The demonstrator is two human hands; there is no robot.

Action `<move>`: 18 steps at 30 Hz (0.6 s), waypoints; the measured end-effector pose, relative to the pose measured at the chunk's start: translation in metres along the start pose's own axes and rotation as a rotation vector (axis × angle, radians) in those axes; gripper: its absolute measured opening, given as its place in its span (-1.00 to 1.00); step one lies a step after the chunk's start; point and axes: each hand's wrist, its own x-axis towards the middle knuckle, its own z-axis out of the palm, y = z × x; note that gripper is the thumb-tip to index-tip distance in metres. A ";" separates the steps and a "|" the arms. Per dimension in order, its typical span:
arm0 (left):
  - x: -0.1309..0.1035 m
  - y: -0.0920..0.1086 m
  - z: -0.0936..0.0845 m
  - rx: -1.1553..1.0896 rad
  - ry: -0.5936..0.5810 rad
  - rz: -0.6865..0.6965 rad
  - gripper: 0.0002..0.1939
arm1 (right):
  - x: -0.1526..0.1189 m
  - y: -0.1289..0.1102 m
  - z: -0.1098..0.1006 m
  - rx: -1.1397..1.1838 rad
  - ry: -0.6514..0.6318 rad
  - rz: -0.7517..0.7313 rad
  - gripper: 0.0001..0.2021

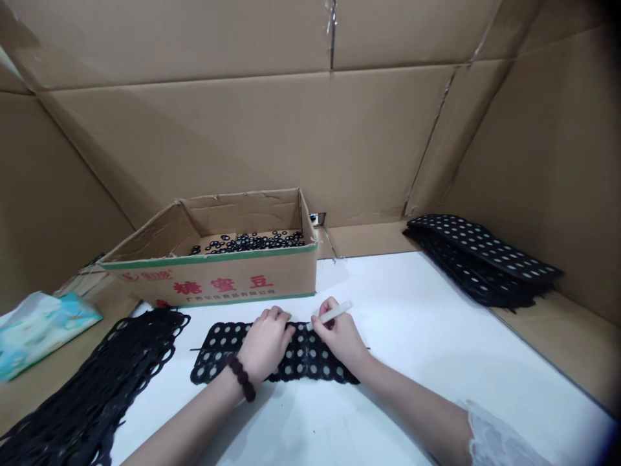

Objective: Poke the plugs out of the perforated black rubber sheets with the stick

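Observation:
A black sheet [208, 362] with rows of pale round spots lies flat on the white table in front of me. My left hand [266, 342] rests on the middle of the sheet, its fingers bent together near the top edge; whether anything is under them is hidden. A dark beaded bracelet [241, 377] circles that wrist. Pinched in my right hand [338, 331] is a whitish pen-like stick [336, 312], slanted, with its lower end at the sheet's upper edge.
An open cardboard box [252, 281] holding many small black rings [252, 243] stands behind the sheet. Black openwork strips [97, 388] lie at left, beside a tissue pack [48, 330]. Spotted black sheets [480, 259] are stacked at right. Cardboard walls [242, 136] surround the table [412, 323].

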 end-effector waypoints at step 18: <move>0.002 -0.005 0.013 -0.207 -0.049 0.095 -0.89 | 0.004 -0.004 -0.013 -0.265 -0.298 -0.294 -0.86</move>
